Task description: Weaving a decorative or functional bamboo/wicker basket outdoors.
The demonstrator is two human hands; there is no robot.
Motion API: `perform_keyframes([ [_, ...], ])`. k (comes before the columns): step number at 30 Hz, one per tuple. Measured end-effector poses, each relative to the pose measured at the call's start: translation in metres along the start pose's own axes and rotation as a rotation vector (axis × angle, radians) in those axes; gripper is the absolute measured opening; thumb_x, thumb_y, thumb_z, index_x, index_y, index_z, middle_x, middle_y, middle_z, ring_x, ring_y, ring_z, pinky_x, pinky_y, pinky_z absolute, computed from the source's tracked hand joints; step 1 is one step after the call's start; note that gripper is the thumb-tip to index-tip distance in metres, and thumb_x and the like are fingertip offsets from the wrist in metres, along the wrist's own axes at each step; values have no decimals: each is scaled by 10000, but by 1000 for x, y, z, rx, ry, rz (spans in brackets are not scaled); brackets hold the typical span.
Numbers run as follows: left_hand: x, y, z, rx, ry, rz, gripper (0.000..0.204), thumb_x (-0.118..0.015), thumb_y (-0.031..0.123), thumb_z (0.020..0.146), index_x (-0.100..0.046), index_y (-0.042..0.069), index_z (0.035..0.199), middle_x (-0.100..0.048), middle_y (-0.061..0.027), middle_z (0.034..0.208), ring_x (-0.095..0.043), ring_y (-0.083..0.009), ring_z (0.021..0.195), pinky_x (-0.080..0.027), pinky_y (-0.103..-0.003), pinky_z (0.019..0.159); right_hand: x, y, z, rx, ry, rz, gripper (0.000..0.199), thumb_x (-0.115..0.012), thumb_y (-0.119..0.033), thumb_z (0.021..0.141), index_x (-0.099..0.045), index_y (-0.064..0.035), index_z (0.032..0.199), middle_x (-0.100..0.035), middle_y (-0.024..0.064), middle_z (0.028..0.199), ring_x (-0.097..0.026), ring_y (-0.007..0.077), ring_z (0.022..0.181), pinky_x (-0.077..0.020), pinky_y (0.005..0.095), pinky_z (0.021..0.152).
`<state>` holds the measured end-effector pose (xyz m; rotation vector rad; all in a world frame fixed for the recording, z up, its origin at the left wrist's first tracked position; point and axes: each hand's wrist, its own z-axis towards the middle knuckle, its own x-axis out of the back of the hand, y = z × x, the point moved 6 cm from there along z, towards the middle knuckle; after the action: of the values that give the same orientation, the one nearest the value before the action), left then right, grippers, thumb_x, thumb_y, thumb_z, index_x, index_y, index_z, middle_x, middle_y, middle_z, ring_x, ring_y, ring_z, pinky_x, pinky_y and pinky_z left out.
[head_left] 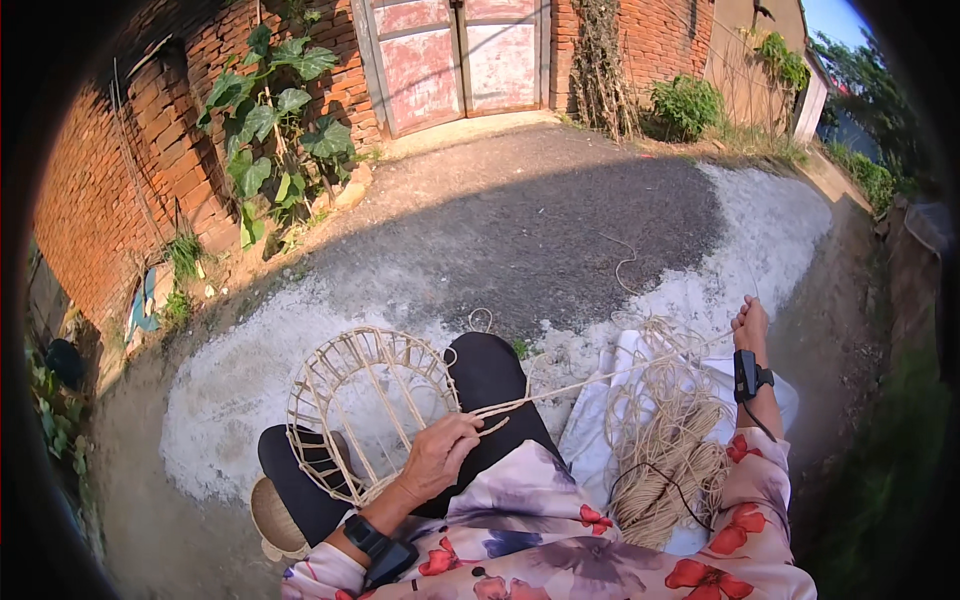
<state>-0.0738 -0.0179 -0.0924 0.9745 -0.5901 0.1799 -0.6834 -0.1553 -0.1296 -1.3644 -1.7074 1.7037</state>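
Observation:
A round open frame (300, 400) of thin ribs and two hoops rests on my left leg, with several beige cords strung across it. At its right edge, my left hand (440, 458) is closed on the beige cord (545, 395), some of which shows past the fingers. That cord stretches to the right, over my knee, toward my raised right hand (751, 322). The right fingers are pinched together on it, and a thin end seems to rise above them. Between my arms, a big loose heap of beige cord (665, 470) lies on a white cloth (590, 430).
A round woven piece (278, 515) sits low at the left, partly behind my leg. Loose cord loops (625, 265) lie on the concrete ahead. Farther off stand a brick wall (120, 220), a leafy climbing plant (255, 120) and a faded double door (460, 60).

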Motion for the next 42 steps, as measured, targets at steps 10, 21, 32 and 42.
perform_keyframes([
  [10, 3, 4, -2, 41, 67, 88, 97, -667, -10, 816, -583, 21, 854, -416, -185, 1355, -624, -260, 1000, -510, -362, 871, -167, 75, -306, 515, -1095, -722, 291, -514, -230, 939, -674, 13, 928, -660, 126, 750, -603, 146, 702, -458, 317, 646],
  [21, 12, 6, 0, -23, 73, 146, 82, -645, 46, 831, -625, 40, 910, -578, -130, 1038, -569, -307, 946, -464, -390, 832, -132, 105, -354, 203, -1645, -790, 167, -606, -174, 931, -667, -33, 996, -562, -41, 707, -482, 48, 657, -394, 224, 583],
  [32, 6, 7, 0, -121, 58, 102, 73, -646, 26, 811, -583, 25, 848, -546, -86, 890, -536, -284, 856, -450, -376, 778, -129, 88, -319, 1098, -1229, -1244, 167, -641, -139, 864, -682, -19, 972, -664, 83, 826, -628, 175, 760, -494, 314, 724],
  [42, 0, 1, -5, -75, 36, 129, 72, -660, 40, 809, -643, 9, 872, -592, -116, 936, -575, -291, 887, -465, -378, 791, -213, 131, -484, 233, -2090, -491, 312, -567, -245, 964, -625, 42, 1072, -651, 102, 1064, -606, 163, 963, -469, 297, 869],
])
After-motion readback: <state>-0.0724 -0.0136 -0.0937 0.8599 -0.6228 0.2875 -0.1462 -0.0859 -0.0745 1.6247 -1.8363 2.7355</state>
